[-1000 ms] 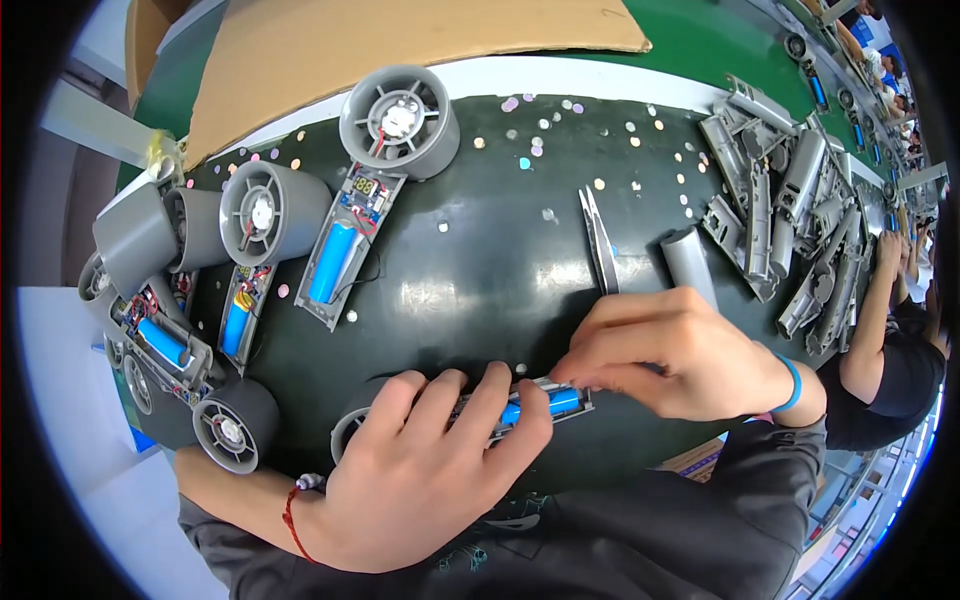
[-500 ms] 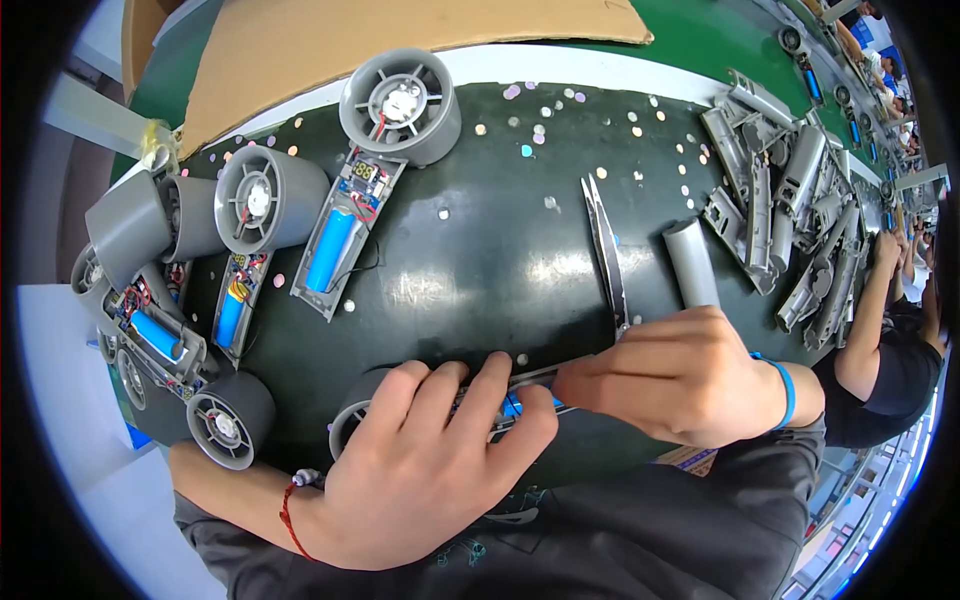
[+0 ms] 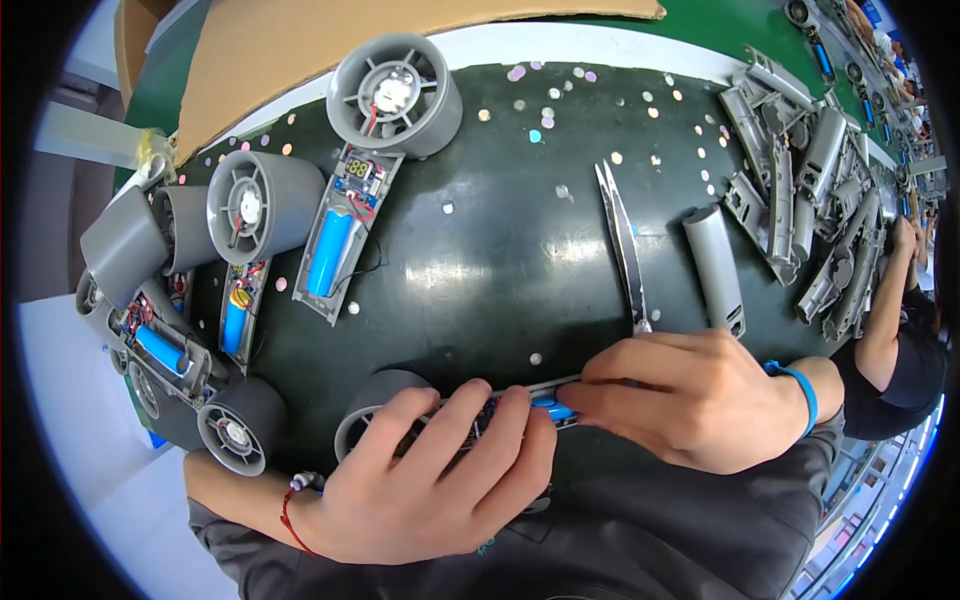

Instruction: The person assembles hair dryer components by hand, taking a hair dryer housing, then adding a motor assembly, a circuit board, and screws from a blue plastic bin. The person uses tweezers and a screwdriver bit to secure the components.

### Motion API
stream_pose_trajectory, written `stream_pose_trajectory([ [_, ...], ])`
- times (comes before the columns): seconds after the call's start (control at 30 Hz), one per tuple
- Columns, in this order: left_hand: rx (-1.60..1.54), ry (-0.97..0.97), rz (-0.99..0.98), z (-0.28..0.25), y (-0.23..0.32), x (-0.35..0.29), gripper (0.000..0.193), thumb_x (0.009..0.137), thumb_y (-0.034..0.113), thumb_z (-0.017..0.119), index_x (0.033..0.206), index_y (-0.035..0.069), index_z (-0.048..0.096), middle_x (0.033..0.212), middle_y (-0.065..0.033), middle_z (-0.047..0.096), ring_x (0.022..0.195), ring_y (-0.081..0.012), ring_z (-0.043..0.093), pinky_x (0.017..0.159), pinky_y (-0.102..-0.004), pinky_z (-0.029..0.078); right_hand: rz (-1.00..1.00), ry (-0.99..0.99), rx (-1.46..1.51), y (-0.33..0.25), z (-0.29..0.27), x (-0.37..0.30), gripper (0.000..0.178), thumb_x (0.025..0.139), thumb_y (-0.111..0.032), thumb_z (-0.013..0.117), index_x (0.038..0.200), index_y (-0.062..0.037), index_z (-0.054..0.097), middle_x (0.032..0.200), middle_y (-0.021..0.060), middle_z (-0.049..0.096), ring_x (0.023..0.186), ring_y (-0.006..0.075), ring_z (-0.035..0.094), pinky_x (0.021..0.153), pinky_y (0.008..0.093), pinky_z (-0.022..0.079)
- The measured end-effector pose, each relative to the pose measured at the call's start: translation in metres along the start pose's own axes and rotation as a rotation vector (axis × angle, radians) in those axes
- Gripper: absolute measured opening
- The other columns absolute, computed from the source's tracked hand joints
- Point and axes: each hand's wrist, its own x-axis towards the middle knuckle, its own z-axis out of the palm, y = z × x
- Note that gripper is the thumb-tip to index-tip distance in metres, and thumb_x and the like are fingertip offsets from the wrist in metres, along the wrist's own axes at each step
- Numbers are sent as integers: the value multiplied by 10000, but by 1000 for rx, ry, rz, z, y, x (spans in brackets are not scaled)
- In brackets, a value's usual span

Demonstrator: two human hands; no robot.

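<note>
In front of me lies a grey handheld fan (image 3: 388, 384) with its round head at the left and its opened handle pointing right. My left hand (image 3: 425, 485) is curled over it, gripping the handle and covering much of its circuit part. A blue battery (image 3: 552, 407) shows in the handle beyond those fingertips. At its right end, the fingers of my right hand (image 3: 685, 400) are pinched together; the exact contact is hidden. Open metal scissor blades (image 3: 626, 240) point away from me, their handles concealed near my right hand. Nearby rests a loose grey handle cover (image 3: 712, 268).
Several opened fans stand at the left, one fan (image 3: 325, 250) with its battery exposed. Grey handle shells (image 3: 800, 190) are heaped at the right. Small round stickers dot the dark table mat (image 3: 480, 300); cardboard (image 3: 400, 25) lies behind. Another person's arm (image 3: 880, 310) is at far right.
The view has shifted slightly. My left fingers have drawn closer together over the handle. My right hand remains pinched at the battery's end, and the loose cover beside it shows more fully.
</note>
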Motion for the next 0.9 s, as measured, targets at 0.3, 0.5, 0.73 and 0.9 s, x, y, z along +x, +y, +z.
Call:
stream_pose_trajectory([
  [0.3,67,24,48,0,-3,-1,189,849,185,628,1015,163,715,970,14,656,885,-154,645,735,-296,440,5,19,-18,-3,-2,0,309,761,-47,726,1069,-24,740,923,66,669,653,176,675,531,286,555],
  [0.5,58,-8,56,4,-1,-2,289,816,156,707,1071,292,708,992,33,676,870,-172,652,720,-331,462,21,52,-47,-3,2,-1,346,740,-35,717,1084,-34,744,925,54,665,633,162,657,513,285,543],
  [0.73,87,22,64,7,-2,-5,265,818,152,705,1040,297,695,997,26,680,883,-188,661,725,-334,471,-15,52,-77,-1,0,0,369,732,-48,723,1099,-63,751,912,39,663,617,152,650,502,284,538],
  [0.9,134,92,84,13,-8,-2,139,855,193,627,989,180,658,1008,-2,665,887,-182,646,727,-310,463,48,-56,38,3,-5,3,294,818,-61,738,1111,-70,743,926,42,622,598,174,633,494,306,526],
])
